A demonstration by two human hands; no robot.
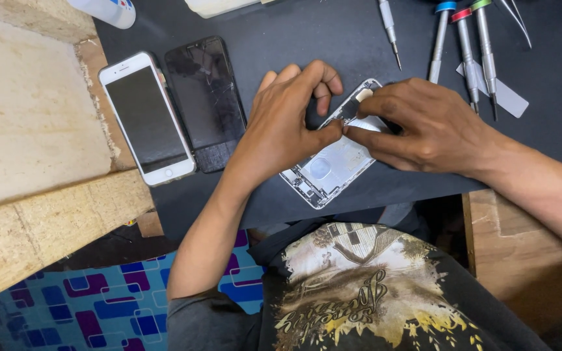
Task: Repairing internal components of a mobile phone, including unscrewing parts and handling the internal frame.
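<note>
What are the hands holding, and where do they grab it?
Both hands, left and right, press on an opened phone body on the mat, fingertips pinching at its upper middle. Any small part pinched is hidden.

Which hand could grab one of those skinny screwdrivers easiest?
Probably the right hand: the screwdrivers lie just above it. The left hand sits farther away, pressing on the opened phone.

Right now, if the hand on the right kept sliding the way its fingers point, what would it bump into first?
Probably the left hand. The right hand points left across the open phone, and their fingertips already almost meet there.
</note>
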